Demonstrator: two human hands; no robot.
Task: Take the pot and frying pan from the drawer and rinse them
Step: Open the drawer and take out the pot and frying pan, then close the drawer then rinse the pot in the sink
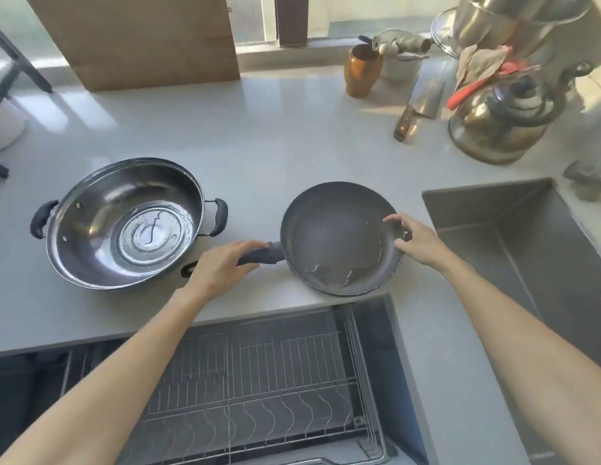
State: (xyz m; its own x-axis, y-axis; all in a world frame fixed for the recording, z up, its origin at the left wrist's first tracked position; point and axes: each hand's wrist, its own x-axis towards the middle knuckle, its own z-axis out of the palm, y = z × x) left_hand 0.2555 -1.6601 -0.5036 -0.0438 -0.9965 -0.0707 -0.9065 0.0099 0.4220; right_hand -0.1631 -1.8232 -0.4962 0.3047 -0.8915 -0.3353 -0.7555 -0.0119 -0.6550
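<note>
A dark non-stick frying pan (pixel 336 236) rests on the grey counter near its front edge, with streaks of water inside. My left hand (pixel 222 266) grips its dark handle. My right hand (pixel 416 239) holds the pan's right rim with thumb and fingers. To the left, a wide steel pot (pixel 124 223) with two black side handles sits on the counter, water pooled in its bottom. Below the counter, the drawer (pixel 259 380) stands pulled out, showing only its wire rack.
The steel sink (pixel 527 236) lies to the right of the pan. At the back right stand a kettle (pixel 503 122), a cleaver (pixel 420 102), an orange jar (pixel 363 72) and stacked steel ware. A wooden board (pixel 141 38) leans at the back.
</note>
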